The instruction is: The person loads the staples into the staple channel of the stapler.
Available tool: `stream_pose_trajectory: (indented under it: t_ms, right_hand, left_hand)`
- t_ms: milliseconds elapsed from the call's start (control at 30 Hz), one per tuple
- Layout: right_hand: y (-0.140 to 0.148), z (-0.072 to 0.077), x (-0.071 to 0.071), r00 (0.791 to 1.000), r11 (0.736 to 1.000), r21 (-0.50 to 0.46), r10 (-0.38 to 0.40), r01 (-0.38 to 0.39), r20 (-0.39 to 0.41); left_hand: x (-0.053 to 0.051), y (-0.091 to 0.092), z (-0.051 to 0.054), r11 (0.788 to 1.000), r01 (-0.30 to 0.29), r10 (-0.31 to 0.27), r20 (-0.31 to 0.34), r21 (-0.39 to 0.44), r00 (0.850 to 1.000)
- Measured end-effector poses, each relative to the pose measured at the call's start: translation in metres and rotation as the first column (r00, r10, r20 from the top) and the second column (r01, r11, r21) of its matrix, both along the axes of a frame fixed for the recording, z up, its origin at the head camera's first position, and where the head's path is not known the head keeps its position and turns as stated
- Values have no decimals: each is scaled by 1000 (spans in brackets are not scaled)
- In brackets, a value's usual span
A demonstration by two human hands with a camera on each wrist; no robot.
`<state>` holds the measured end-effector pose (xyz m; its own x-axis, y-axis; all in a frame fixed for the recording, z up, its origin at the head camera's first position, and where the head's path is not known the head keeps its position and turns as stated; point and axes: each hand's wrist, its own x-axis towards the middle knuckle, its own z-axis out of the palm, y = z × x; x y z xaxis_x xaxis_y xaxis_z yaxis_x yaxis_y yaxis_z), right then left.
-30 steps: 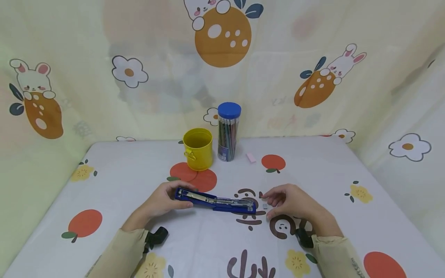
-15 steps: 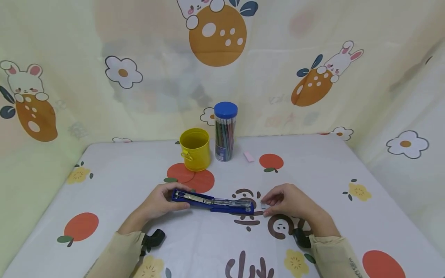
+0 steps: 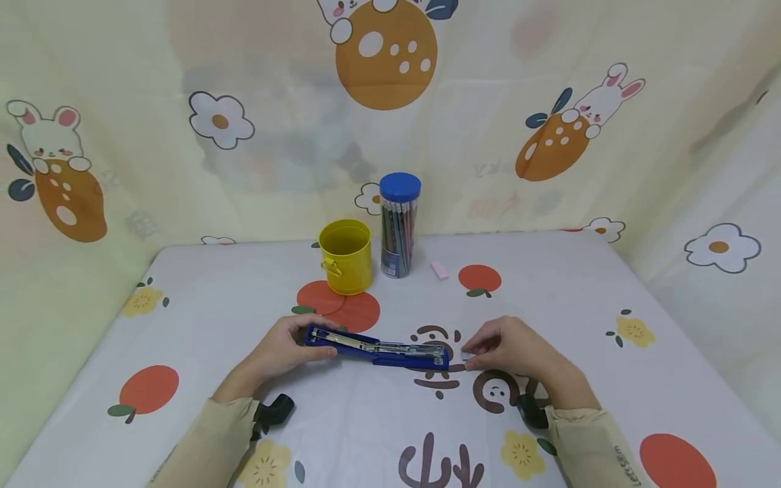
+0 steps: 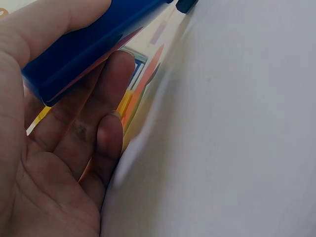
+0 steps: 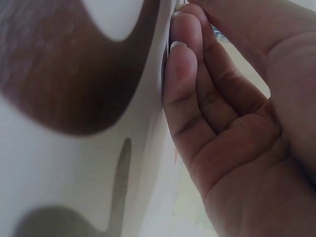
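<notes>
At the left of the lower middle of the head view, one end of a blue stapler [image 3: 384, 354] is gripped by the left hand [image 3: 282, 349], with thumb and fingers bent around it. The stapler is pointed toward the lower centre, its metal inside exposed. Above it, near centre, a yellow bucket [image 3: 352, 266] is seen, then a blue-lidded jar [image 3: 392, 263] of pencils [image 3: 399, 224] and a pink block [image 3: 439, 270]. Right of centre, near the stapler's far end, a small grey piece [image 3: 466, 356] is narrowly pinched by the right hand [image 3: 514, 347].
</notes>
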<state>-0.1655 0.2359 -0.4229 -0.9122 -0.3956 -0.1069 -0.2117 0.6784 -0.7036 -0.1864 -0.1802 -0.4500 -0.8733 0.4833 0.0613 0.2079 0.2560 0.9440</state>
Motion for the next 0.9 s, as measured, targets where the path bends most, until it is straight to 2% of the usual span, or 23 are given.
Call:
stream_pose_trajectory:
  t_ms: [333, 533, 733, 900]
  right_hand:
    - [-1, 2, 0, 1000, 1000, 22, -4, 4, -14]
    - [-3, 1, 3, 1000, 1000, 22, 5, -6, 19]
    - [-3, 3, 2, 1000, 1000, 22, 19, -19, -6]
    - [-4, 4, 1, 1000, 1000, 25, 6, -6, 4]
  left_hand:
    - [-1, 0, 0, 1000, 8, -8, -12, 14, 1000]
    - [1, 0, -1, 1000, 1, -1, 5, -4, 1000]
    - [2, 0, 0, 1000, -9, 9, 10, -4, 1000]
    - [1, 1, 1, 1000, -12, 12, 4, 0, 1000]
